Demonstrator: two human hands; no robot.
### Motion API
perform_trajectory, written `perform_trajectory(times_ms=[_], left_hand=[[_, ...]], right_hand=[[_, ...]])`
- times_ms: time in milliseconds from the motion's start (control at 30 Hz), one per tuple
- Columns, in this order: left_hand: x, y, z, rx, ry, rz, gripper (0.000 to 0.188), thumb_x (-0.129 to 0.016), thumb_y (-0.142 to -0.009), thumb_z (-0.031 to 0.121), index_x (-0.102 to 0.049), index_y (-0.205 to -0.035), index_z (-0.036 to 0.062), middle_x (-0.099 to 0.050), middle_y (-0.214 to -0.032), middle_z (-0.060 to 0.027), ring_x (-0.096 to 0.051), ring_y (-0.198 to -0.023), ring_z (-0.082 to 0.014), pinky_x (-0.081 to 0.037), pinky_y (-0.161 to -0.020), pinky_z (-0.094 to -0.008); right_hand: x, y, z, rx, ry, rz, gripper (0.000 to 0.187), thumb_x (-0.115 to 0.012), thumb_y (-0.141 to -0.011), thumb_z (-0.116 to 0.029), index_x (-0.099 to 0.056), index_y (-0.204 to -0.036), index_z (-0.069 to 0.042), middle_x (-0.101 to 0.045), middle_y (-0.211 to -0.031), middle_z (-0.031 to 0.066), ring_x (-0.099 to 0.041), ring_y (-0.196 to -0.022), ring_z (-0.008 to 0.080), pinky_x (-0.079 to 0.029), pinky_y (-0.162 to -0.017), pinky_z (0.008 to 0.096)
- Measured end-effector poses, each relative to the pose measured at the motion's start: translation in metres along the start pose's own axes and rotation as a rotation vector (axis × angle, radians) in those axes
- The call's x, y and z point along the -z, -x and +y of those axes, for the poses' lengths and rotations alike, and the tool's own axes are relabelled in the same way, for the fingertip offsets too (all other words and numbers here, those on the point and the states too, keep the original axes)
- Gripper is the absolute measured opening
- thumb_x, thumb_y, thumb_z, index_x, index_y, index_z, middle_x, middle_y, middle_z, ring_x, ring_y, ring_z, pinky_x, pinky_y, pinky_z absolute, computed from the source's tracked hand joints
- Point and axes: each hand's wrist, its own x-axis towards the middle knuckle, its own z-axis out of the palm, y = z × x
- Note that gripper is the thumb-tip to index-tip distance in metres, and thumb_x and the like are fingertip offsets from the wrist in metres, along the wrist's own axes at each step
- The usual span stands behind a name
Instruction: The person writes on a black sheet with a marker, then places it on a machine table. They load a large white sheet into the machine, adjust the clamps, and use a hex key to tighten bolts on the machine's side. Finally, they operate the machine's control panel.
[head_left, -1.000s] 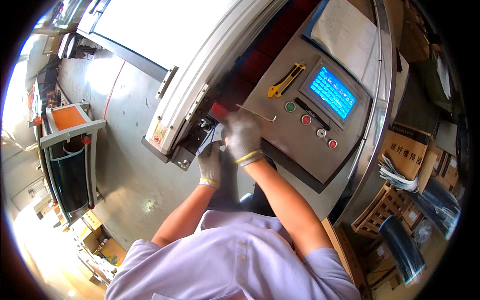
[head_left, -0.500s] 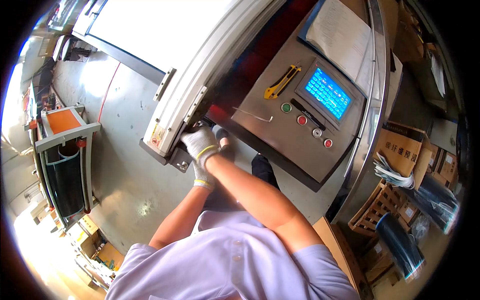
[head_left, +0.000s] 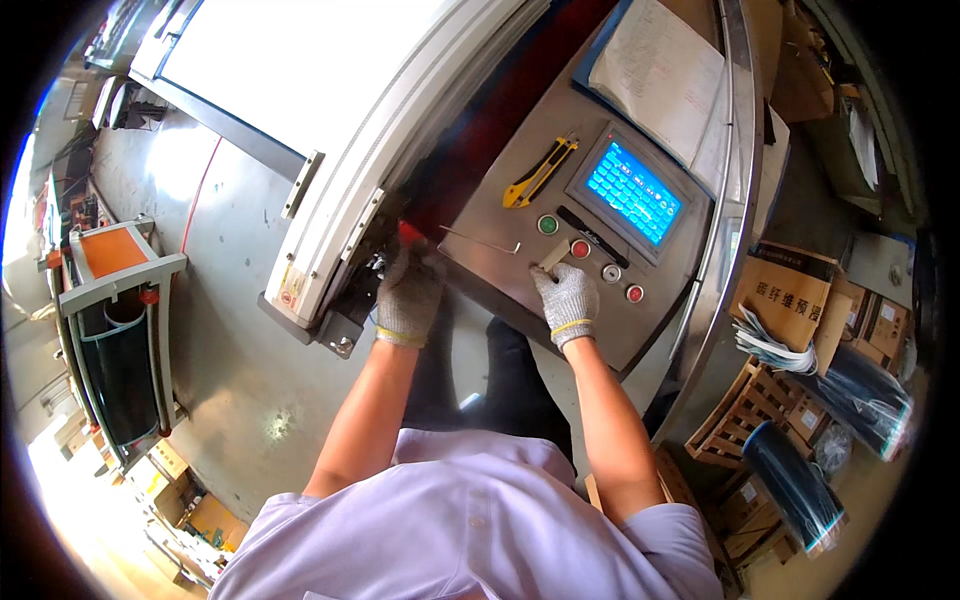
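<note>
Both hands wear grey knitted gloves with yellow cuffs. My right hand (head_left: 567,297) is over the control panel (head_left: 500,210), its fingers closed on a small flat beige strip (head_left: 552,254) just left of a red button (head_left: 580,249). At the lower end of the long white machine beam (head_left: 345,190), my left hand (head_left: 408,300) is up against the dark mechanism (head_left: 372,265); its fingers are blurred and in shadow. A thin bent hex key (head_left: 485,240) lies on the panel between the hands. Higher up are a yellow utility knife (head_left: 540,172) and a black marker (head_left: 592,236).
The panel carries a lit blue touchscreen (head_left: 634,190), with an open paper binder (head_left: 660,75) beyond it. A steel rail (head_left: 722,220) bounds its right side. Cartons (head_left: 785,295) and wrapped black rolls (head_left: 795,480) stand right; a roll stand (head_left: 120,330) is on the left floor.
My right hand has left the beam's end, where both hands were together, and moved right over the panel with a beige strip. My left hand stays at the beam's end, now more exposed.
</note>
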Motion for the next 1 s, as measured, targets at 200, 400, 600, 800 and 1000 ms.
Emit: perform_trajectory(times_ms=[200, 400, 600, 800, 1000], left_hand=[[0.0, -0.024, 0.005, 0.025, 0.261, -0.062, 0.024, -0.063, -0.086, 0.004, -0.061, -0.11, 0.0056, -0.062, -0.095, -0.0105, -0.056, -0.086, -0.0203, -0.049, -0.077, -0.032], [-0.007, -0.026, 0.005, 0.116, 0.37, -0.067, 0.022, -0.058, -0.088, 0.009, -0.059, -0.108, 0.0035, -0.062, -0.096, -0.009, -0.057, -0.085, -0.021, -0.047, -0.083, -0.0387], [-0.014, -0.016, 0.004, 0.092, 0.199, -0.06, 0.029, -0.059, -0.092, 0.017, -0.058, -0.118, 0.0051, -0.059, -0.093, -0.0074, -0.052, -0.082, -0.019, -0.045, -0.08, -0.0344], [-0.037, 0.028, -0.009, 0.167, 0.051, -0.149, 0.038, -0.058, -0.095, 0.02, -0.054, -0.129, 0.0061, -0.059, -0.098, -0.0052, -0.052, -0.087, -0.0164, -0.045, -0.076, -0.03], [-0.025, 0.049, -0.025, 0.226, -0.248, -0.149, 0.031, -0.052, -0.1, 0.024, -0.055, -0.123, 0.0031, -0.058, -0.093, -0.0022, -0.052, -0.081, -0.0131, -0.045, -0.075, -0.0271]], right_hand=[[-0.032, -0.033, -0.079, 0.192, -0.271, -0.105, 0.032, -0.071, -0.081, -0.031, -0.066, -0.085, 0.001, -0.064, -0.08, 0.0236, -0.062, -0.075, 0.0415, -0.048, -0.066, 0.0418], [-0.059, -0.083, -0.14, 0.271, -0.737, -0.179, 0.029, -0.075, -0.078, -0.029, -0.071, -0.08, -0.001, -0.068, -0.079, 0.0217, -0.067, -0.07, 0.0353, -0.05, -0.066, 0.0411], [-0.085, -0.099, -0.152, 0.088, -0.328, -0.086, 0.034, -0.069, -0.073, -0.036, -0.072, -0.077, -0.003, -0.067, -0.078, 0.0237, -0.068, -0.082, 0.0387, -0.054, -0.074, 0.0461], [-0.033, -0.098, -0.192, -0.124, -0.426, -0.001, 0.035, -0.065, -0.073, -0.032, -0.069, -0.082, 0.001, -0.066, -0.085, 0.0275, -0.066, -0.086, 0.042, -0.055, -0.074, 0.0473], [0.02, -0.058, -0.168, 0.611, -0.047, 0.52, 0.014, -0.061, -0.084, -0.021, -0.057, -0.077, -0.01, -0.06, -0.067, 0.0088, -0.063, -0.066, 0.0298, -0.05, -0.06, 0.0431]])
